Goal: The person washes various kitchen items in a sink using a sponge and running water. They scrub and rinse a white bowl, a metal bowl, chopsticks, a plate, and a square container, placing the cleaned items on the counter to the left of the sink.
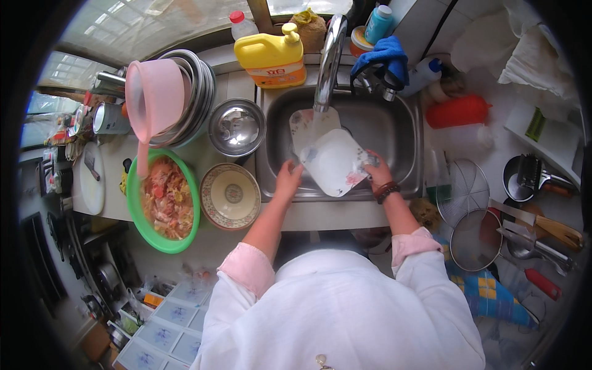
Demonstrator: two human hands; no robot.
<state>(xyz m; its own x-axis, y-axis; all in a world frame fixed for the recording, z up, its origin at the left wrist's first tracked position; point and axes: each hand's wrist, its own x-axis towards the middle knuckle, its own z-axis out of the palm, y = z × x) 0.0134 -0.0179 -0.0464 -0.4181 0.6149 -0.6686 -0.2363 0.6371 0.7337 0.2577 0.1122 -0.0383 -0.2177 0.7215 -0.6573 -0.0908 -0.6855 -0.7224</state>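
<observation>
A white squarish plate with a floral pattern [334,159] is tilted over the front of the stainless steel sink [397,125]. My right hand [379,172] grips its right edge, and something greyish shows by the fingers. At the plate's left edge is my left hand [289,176], fingers bent; whether it grips the rim or only sits beside it, I cannot tell. Behind, a second floral plate [307,121] lies in the basin, partly covered by the first. Water runs down from the chrome faucet [330,60] onto the plates.
Left of the sink stand a steel bowl [237,127], a patterned bowl [230,196], a green basin of food scraps [196,203] and a pink dipper [157,99] against stacked basins. A yellow detergent jug [273,58] stands behind. Wire strainers [462,189] hang at right.
</observation>
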